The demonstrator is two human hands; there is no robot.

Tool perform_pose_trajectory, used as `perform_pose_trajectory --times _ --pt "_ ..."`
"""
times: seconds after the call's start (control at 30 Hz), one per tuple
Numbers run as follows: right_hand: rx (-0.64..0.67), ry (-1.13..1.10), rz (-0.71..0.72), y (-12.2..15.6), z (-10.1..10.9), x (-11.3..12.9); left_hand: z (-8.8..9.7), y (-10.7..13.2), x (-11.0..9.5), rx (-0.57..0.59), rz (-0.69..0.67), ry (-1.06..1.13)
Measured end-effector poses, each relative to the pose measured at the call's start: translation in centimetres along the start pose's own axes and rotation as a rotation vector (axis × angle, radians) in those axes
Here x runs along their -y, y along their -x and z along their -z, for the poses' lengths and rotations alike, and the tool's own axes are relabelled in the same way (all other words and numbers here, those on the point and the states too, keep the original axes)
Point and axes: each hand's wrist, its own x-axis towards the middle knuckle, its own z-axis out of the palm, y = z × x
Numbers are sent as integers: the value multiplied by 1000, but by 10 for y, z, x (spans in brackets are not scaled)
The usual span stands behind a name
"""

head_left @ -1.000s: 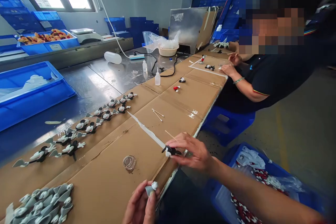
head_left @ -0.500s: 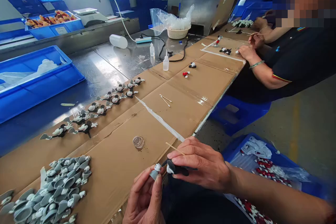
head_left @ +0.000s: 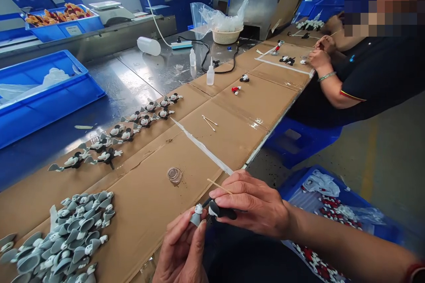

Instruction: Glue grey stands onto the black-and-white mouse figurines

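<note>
Between the thumb and fingers of my left hand [head_left: 183, 247] is a small grey sleeve piece with a white gloved hand [head_left: 196, 215]. My right hand [head_left: 254, 203] grips a black-and-white mouse figure part [head_left: 222, 210], its round black ear toward the camera. A thin wooden stick [head_left: 219, 185] is also tucked in my right fingers. The two parts meet or nearly meet at a thin black arm; whether they touch I cannot tell. A heap of grey sleeve pieces [head_left: 63, 239] lies at the lower left, and a small clear dish [head_left: 174, 176] stands on the cardboard.
Rows of mouse figure parts [head_left: 128, 134] line the cardboard's far side. Cotton swabs [head_left: 209, 122], a dropper bottle [head_left: 210, 74] and a red figure part [head_left: 236, 90] lie further along. A co-worker's hands [head_left: 320, 55] are at the right. A blue crate [head_left: 49, 97] stands left, another bin [head_left: 327, 177] beside my right arm.
The camera view has shifted slightly. My hands keep hold of the same parts in nearly the same position. The co-worker's hands have moved a little.
</note>
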Motion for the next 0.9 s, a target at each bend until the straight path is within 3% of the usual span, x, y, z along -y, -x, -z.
perform_pose_trajectory --times 0.3,0.53,0.73,0.9 --pt "-1 -12 9 0 -1 0 3 -2 3 76 -100 -63" --pt "-8 -26 30 -3 1 2 12 -8 -4 151 -211 -261" --pt "-14 -36 25 -2 3 3 -1 0 -8 -15 -191 -330" --pt "9 -30 7 -2 4 4 -5 3 -7 -48 -180 -353"
